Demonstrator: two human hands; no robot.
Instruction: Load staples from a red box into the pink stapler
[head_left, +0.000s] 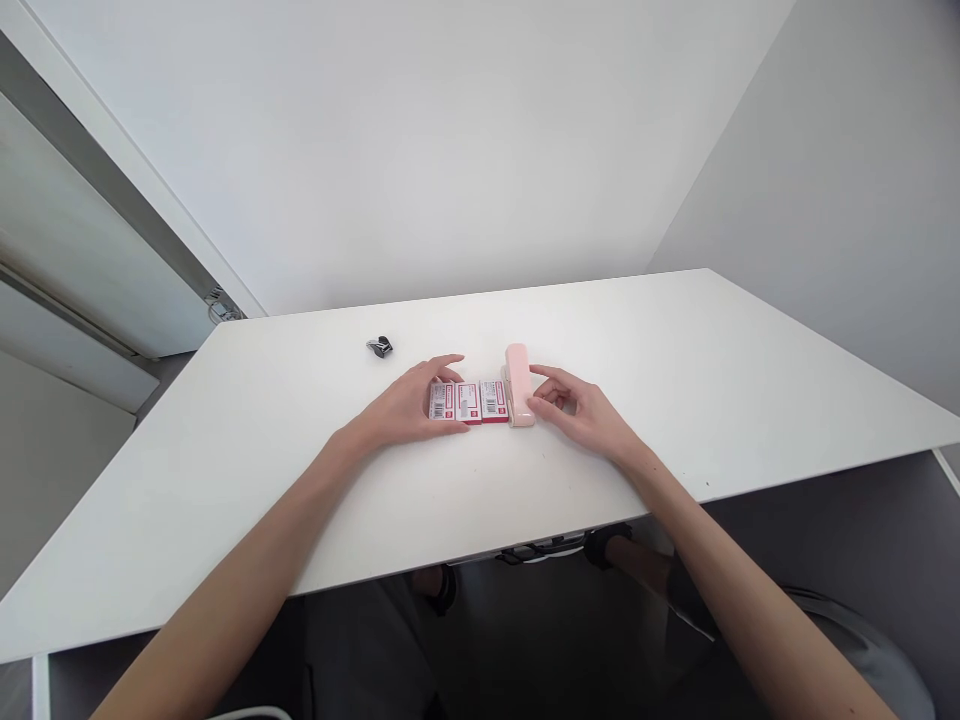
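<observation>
Three small red-and-white staple boxes (468, 402) lie side by side in a row on the white table. My left hand (420, 405) is closed around the left end of the row, its thumb along the near edge and its fingers at the far edge. A pink stapler (517, 385) lies lengthwise away from me, against or very close to the rightmost box. My right hand (574, 405) holds the stapler's right side with thumb and index fingertip, its other fingers curled.
A small black-and-silver staple remover (381, 346) lies farther back, left of the boxes. Behind the white table (675, 370) rises a white wall (450, 150). Cables (532, 550) show under the near edge.
</observation>
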